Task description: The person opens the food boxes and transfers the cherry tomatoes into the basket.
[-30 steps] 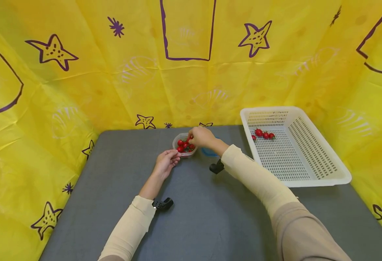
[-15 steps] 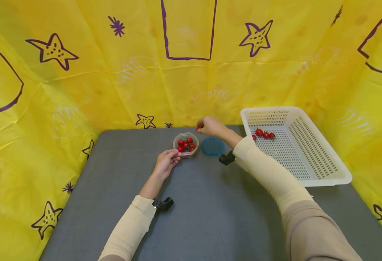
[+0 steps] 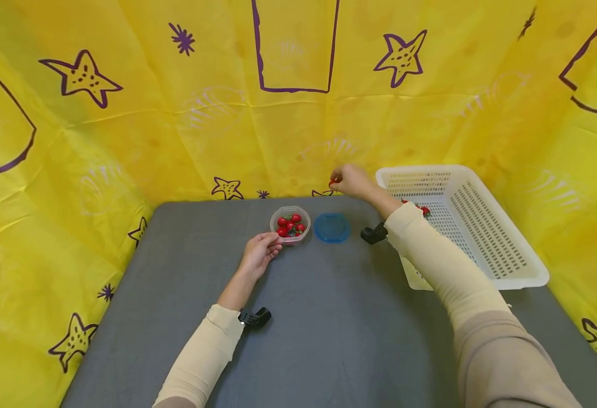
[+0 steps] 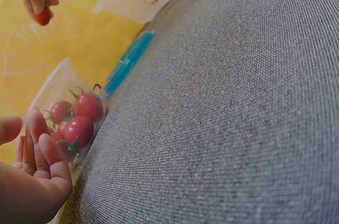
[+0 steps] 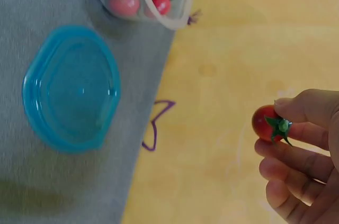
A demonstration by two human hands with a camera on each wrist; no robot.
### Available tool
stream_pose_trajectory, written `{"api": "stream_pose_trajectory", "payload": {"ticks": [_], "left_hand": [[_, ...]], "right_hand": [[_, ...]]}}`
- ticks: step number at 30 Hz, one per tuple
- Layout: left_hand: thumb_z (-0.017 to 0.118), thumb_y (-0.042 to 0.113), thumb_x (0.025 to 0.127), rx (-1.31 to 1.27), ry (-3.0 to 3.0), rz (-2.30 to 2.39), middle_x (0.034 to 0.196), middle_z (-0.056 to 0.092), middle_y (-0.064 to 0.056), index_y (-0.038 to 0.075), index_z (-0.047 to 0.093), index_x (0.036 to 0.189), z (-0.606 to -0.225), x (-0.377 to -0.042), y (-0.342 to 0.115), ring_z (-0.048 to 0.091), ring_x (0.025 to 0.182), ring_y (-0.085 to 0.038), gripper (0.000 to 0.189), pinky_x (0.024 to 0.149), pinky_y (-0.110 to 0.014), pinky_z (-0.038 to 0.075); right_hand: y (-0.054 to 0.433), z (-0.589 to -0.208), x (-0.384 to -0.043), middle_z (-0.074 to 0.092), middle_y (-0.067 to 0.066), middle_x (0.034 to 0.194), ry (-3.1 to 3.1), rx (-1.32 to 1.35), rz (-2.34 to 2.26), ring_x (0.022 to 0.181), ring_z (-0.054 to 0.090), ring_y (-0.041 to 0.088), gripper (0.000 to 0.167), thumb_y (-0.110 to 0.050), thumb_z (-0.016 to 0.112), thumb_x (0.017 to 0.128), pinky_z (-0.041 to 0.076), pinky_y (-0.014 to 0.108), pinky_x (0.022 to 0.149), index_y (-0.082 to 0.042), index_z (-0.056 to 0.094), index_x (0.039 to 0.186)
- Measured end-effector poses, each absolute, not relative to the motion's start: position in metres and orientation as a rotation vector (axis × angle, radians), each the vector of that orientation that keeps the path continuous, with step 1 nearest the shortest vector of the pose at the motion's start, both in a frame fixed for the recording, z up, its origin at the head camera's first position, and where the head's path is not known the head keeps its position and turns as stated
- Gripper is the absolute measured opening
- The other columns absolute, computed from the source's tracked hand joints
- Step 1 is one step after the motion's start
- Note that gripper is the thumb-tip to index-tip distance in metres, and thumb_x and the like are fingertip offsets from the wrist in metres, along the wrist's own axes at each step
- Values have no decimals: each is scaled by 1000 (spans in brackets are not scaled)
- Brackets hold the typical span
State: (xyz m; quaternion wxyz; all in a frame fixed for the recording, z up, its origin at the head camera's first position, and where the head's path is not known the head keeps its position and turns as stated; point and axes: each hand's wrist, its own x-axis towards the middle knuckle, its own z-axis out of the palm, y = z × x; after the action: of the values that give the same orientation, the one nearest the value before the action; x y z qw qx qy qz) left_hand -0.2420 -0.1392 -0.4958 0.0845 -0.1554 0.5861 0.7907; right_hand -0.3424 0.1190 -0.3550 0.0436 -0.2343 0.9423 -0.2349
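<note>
My left hand pinches the near rim of a small clear plastic container with thumb and fingertips. Several red cherry tomatoes with green stems lie inside it. My right hand is raised above the table's far edge, between the container and the white basket. Thumb and fingers there pinch one cherry tomato, its green calyx facing the right wrist camera. Flat on the table, just right of the container, lies a blue lid.
A white perforated plastic basket stands at the right, with a few tomatoes at its far left, partly hidden by my right forearm. The grey table backs onto a yellow curtain with starfish drawings.
My right hand has risen out of the container with a cherry tomato and moved right, past the blue lid toward the basket. The left hand has stayed at the container's rim.
</note>
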Motion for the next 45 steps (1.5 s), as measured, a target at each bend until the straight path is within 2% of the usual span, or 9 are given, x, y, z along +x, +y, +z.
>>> {"api": "stream_pose_trajectory", "payload": {"ticks": [12, 17, 23, 28, 34, 37, 41, 45], "left_hand": [[55, 12, 98, -473, 1752, 2349, 72, 67, 6, 2, 57, 105, -496, -242, -136, 59, 64, -6, 12, 65, -21, 48], [55, 13, 99, -460, 1764, 2339, 72, 67, 7, -2, 56, 113, -494, -242, -138, 59, 65, -6, 21, 67, -22, 48], [56, 15, 98, -488, 1756, 2334, 74, 67, 6, -2, 55, 116, -494, -241, -139, 59, 66, -7, 24, 68, -21, 48], [56, 15, 98, -471, 1751, 2344, 74, 67, 7, -4, 54, 117, -494, -241, -140, 60, 66, -6, 26, 68, -21, 48], [56, 13, 98, -465, 1730, 2360, 72, 68, 7, 0, 56, 109, -495, -241, -139, 60, 65, -6, 17, 67, -21, 48], [56, 11, 98, -465, 1723, 2366, 71, 68, 6, 4, 57, 102, -496, -241, -139, 59, 64, -6, 9, 67, -21, 48], [55, 11, 98, -461, 1729, 2365, 71, 67, 6, 6, 56, 100, -496, -241, -138, 59, 64, -6, 5, 67, -21, 48], [55, 11, 98, -468, 1731, 2366, 71, 67, 7, 6, 55, 100, -496, -241, -138, 59, 64, -6, 5, 67, -21, 47]], "right_hand": [[182, -358, -344, 66, 26, 116, 2946, -491, -788, 105, 62, 39, 32, -19, 61, 95, 49, 50, 89, 3, 64, 118], [207, -361, -342, 66, 28, 115, 2973, -429, -822, 103, 62, 41, 33, -19, 60, 95, 49, 51, 87, 4, 64, 118], [233, -370, -339, 67, 29, 110, 3013, -377, -803, 100, 62, 43, 31, -17, 62, 92, 46, 52, 89, 6, 66, 111], [257, -387, -337, 68, 29, 106, 2999, -318, -769, 95, 62, 43, 29, -18, 62, 91, 46, 53, 85, 7, 67, 106], [279, -405, -334, 68, 28, 99, 2948, -272, -682, 86, 60, 38, 29, -16, 63, 91, 47, 52, 80, 8, 67, 105], [285, -414, -335, 69, 25, 92, 2923, -273, -646, 83, 60, 36, 28, -17, 64, 91, 47, 48, 77, 8, 67, 104], [288, -425, -338, 69, 17, 80, 2912, -303, -625, 76, 58, 30, 23, -16, 68, 87, 44, 38, 68, 6, 70, 93], [288, -431, -341, 67, 15, 78, 2873, -325, -592, 73, 55, 28, 22, -16, 70, 84, 43, 35, 65, 6, 69, 88]]}}
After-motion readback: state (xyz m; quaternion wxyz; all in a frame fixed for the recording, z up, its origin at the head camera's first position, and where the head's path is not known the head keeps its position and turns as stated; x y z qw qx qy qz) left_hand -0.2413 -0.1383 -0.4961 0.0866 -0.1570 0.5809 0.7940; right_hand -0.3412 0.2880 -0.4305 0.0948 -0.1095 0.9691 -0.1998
